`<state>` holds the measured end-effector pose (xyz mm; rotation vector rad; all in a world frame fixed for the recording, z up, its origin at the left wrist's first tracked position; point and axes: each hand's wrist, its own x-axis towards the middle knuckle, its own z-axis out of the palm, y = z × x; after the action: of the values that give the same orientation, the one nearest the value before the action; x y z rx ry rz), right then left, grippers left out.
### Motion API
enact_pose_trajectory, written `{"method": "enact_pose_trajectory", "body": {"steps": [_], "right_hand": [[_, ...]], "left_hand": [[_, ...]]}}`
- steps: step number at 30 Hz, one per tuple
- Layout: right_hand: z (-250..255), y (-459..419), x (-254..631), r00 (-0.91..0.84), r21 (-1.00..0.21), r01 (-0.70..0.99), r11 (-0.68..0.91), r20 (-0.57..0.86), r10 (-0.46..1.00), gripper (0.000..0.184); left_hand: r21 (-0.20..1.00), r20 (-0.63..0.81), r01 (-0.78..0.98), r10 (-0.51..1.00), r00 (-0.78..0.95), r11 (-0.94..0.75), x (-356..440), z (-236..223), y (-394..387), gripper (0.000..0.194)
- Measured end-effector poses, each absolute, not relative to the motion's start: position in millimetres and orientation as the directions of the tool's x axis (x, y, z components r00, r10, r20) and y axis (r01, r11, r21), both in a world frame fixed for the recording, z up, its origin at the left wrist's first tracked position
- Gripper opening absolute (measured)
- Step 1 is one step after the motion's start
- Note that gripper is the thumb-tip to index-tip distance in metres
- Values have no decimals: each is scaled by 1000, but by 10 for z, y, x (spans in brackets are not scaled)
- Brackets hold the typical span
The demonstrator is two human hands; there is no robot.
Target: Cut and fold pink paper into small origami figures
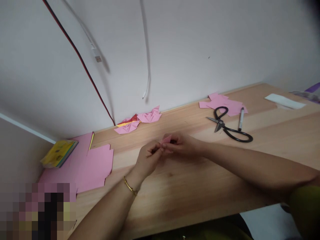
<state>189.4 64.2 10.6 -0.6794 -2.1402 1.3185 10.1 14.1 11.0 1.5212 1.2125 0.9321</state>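
Note:
Between my two hands is a small piece of pink paper (166, 140), pinched above the wooden table; most of it is hidden by my fingers. My left hand (149, 156), with a gold bracelet at the wrist, closes on its near left side. The fingers of my right hand (183, 144) grip it from the right. Beyond my hands, folded pink paper pieces (150, 116) stand by the wall, with red and yellow folded paper (127, 121) among them.
Black-handled scissors (220, 124) lie open at the right beside a marker (241, 119) and pink paper pieces (233, 106). Large pink sheets (95, 166) and a yellow packet (58, 153) occupy the left. A white strip (285, 101) lies far right. Cables (147, 60) hang along the wall.

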Motion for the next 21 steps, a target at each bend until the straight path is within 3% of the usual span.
{"method": "enact_pose_trajectory", "body": {"steps": [10, 14, 21], "right_hand": [[189, 616, 1908, -771, -830, 169, 532, 225, 595, 31], [132, 643, 1893, -727, -880, 189, 435, 172, 665, 33], [142, 695, 1888, -645, -940, 208, 272, 77, 761, 40]], "left_hand": [[983, -54, 184, 973, 225, 12, 109, 103, 122, 21], [979, -44, 204, 986, 158, 10, 133, 96, 112, 22], [992, -91, 88, 995, 47, 86, 149, 4, 141, 23]]}}
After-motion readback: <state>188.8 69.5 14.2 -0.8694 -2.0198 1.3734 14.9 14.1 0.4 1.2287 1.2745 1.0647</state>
